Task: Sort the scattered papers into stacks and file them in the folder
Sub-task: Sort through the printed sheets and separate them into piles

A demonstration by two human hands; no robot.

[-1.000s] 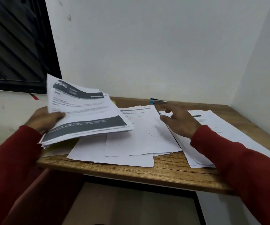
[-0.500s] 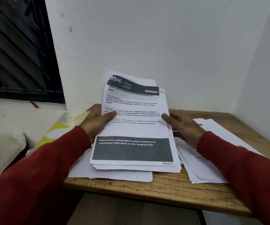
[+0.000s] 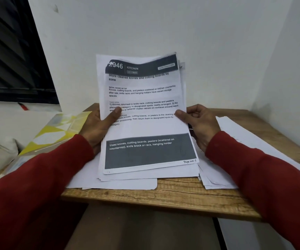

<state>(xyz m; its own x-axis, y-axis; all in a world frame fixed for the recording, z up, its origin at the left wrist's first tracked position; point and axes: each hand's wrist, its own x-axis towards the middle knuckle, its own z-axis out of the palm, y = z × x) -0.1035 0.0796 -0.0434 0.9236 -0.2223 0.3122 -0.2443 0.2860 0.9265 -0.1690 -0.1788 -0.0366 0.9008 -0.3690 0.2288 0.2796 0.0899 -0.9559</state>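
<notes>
Raised upright since earlier, stack (image 3: 142,112) gripped by left hand (image 3: 98,127) and right hand (image 3: 199,123) above worktop (image 3: 181,192); loose back sheets may slip.

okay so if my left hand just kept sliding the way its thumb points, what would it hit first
The left hand thumb points right across the held stack, so probably the right hand gripping the opposite edge, though depth is unclear.

- Soft, dim light is filling the room, and the white wall (image 3: 163,29) is looking grey.
- A faint shadow is darkening the corner on the right.
- The window (image 3: 10,51) is showing black.
- The print on the top page (image 3: 145,109) is reading clearly, but its top edge is blurring.
- The sleeves (image 3: 37,186) are stretching wide at the picture's edges.
</notes>
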